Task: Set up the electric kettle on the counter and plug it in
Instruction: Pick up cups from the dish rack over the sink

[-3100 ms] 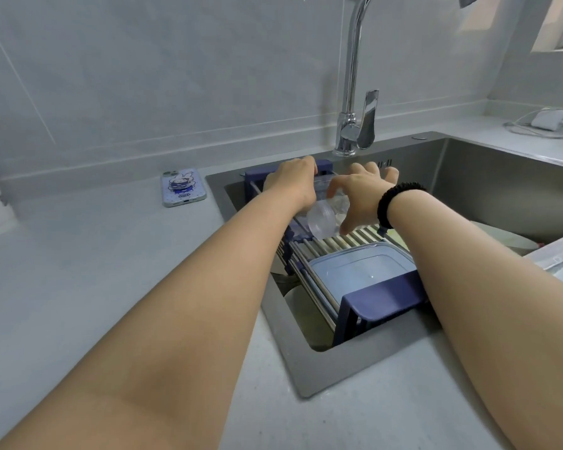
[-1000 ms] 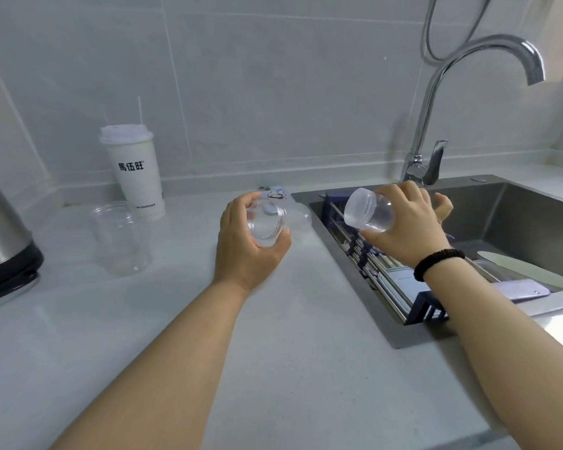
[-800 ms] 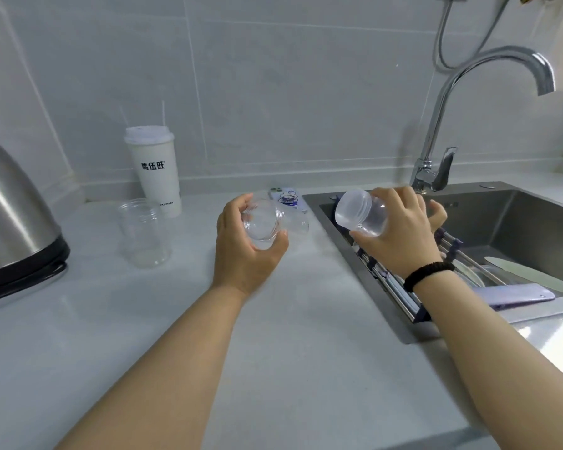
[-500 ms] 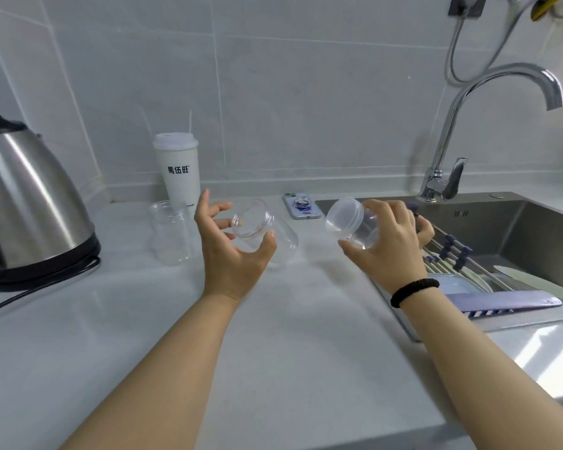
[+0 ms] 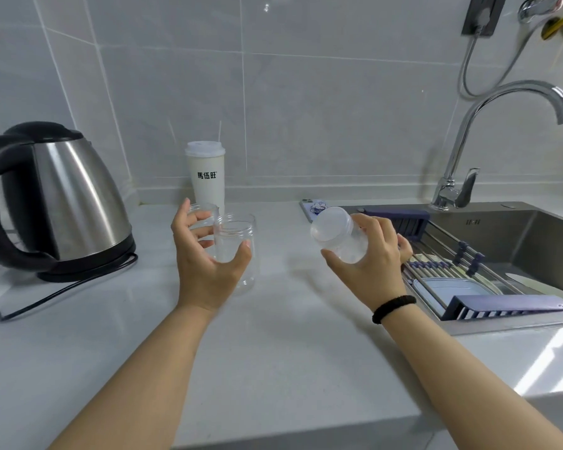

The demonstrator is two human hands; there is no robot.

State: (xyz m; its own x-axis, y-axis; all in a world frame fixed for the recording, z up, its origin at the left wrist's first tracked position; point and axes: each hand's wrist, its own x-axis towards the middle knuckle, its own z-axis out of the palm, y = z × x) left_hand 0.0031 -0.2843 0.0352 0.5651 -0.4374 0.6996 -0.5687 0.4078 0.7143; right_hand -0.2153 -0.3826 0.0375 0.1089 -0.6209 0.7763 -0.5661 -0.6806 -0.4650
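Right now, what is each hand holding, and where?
The left hand holds an upright clear jar by its side; the right hand grips a lidded jar, tilted, round its body.

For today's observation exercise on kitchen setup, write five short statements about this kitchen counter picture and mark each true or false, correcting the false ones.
1. The electric kettle stands on the counter at the far left. True.
2. The left hand is around a clear open jar that stands upright. True.
3. The right hand is empty. False: it grips a lidded jar, tilted on its side.
4. The white paper cup lies in the sink. False: it stands on the counter by the wall.
5. The phone lies between the white paper cup and the sink. True.
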